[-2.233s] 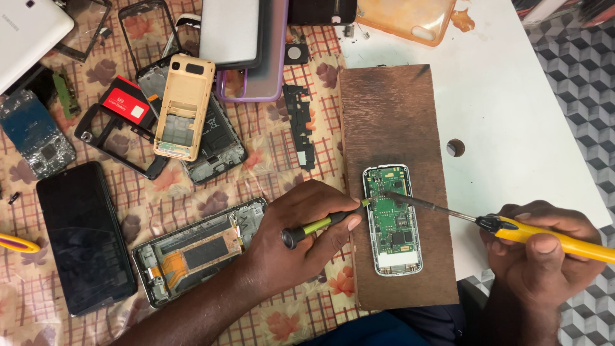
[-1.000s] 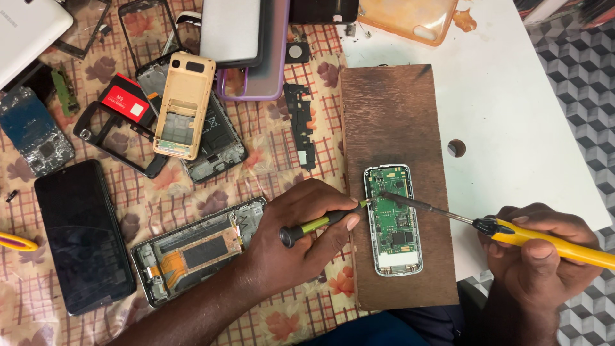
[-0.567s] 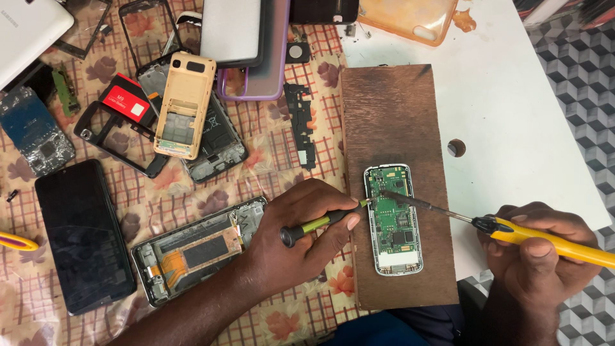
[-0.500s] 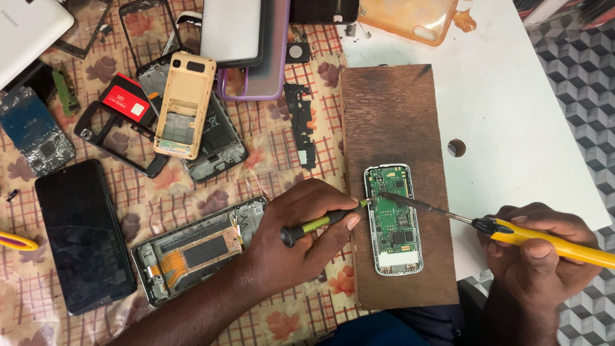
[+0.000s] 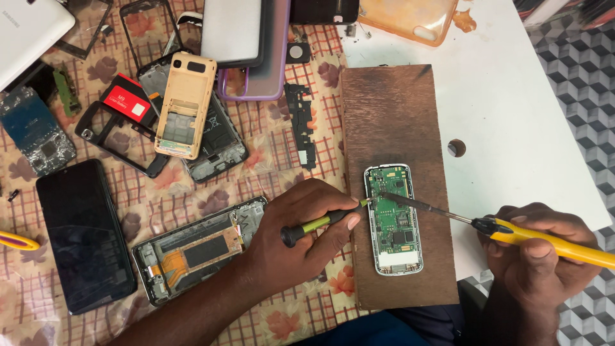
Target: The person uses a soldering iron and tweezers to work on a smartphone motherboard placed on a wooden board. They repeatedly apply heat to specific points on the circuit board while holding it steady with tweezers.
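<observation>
A small opened phone with a bare green circuit board point(image 5: 394, 219) lies on a dark wooden board point(image 5: 391, 122). My left hand point(image 5: 301, 234) grips a thin green-and-black screwdriver point(image 5: 320, 222), its tip touching the phone's upper left edge. My right hand point(image 5: 538, 256) holds a yellow-handled soldering iron point(image 5: 551, 243), whose long metal tip rests on the upper part of the circuit board.
Left of the board, on a flowered checked cloth, lie several phone parts: a black phone point(image 5: 83, 234), an opened phone frame point(image 5: 198, 250), a beige back shell point(image 5: 182, 106), a purple case point(image 5: 256, 48). A white table point(image 5: 512, 109) with a round hole lies to the right.
Both hands stay almost still on their tools; the soldering iron tip and my right hand shift only slightly over the circuit board.
</observation>
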